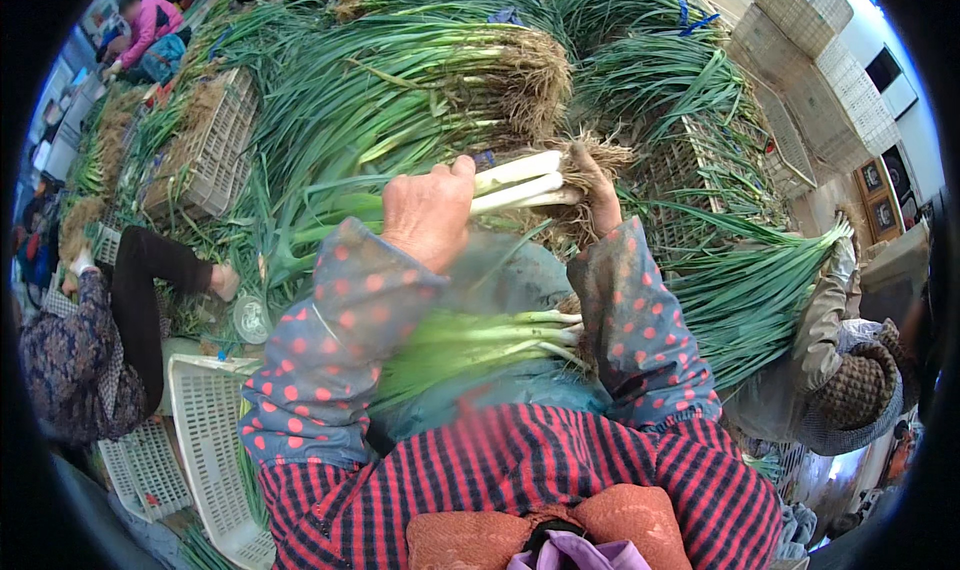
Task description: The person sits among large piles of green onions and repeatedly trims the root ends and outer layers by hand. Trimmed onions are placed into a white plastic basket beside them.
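A few leeks (518, 183) with thick white stalks lie level in front of me, their leaves trailing to the left. My left hand (430, 210) is closed around the stalks, just where white turns to green. At the other end, the fingers of my right hand (597, 192) grip the shaggy roots (610, 155); its thumb and fingertips partly hide behind them. Below my hands, more leeks (520, 340) rest across my lap on a bluish-green covering. Just beyond rises a big heap of leeks (400, 100), with its brown roots turned right.
Slatted plastic crates stand left (215, 150), lower left (215, 450) and upper right (800, 70). A person (80, 340) sits at my left, another (845, 370) at my right holds a bunch of leeks (750, 290). Someone in pink (150, 30) works farther off.
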Tool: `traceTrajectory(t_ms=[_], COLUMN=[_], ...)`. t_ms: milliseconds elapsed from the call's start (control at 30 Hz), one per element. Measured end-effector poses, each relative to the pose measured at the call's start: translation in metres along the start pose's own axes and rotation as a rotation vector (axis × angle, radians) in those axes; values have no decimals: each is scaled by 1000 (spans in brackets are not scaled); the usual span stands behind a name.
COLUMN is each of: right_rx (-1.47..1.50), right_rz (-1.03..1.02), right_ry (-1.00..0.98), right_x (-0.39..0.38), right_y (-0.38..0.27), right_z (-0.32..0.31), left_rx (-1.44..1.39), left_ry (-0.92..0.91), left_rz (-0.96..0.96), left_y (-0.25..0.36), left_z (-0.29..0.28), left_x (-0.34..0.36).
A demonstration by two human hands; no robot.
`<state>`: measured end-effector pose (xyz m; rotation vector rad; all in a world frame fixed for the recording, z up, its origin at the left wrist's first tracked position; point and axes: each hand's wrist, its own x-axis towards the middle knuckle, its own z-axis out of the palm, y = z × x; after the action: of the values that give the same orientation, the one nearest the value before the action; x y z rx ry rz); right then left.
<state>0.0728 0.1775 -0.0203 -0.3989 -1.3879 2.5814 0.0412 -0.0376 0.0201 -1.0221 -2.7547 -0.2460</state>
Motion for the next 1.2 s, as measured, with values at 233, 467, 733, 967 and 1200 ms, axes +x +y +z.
traceTrajectory(t_ms=[233,467,733,967,1200], right_rx=[-266,-545,-631,-713,-488], right_rz=[-122,-118,-288,-111,-85], right_ry=[-102,-123,-70,-215,-310], right_x=[-35,-42,-49,-45,-55], right_y=[26,7,55,60,67], right_z=[16,20,38,23,23], left_rx=[-270,-167,-224,-122,-288], left_ry=[184,218,320,233,137], left_rz=[40,125,97,100,100], left_y=[-13,-21,-24,-15,-20], left_z=[47,52,64,80,66], left_x=[-34,-45,-53,-54,-60])
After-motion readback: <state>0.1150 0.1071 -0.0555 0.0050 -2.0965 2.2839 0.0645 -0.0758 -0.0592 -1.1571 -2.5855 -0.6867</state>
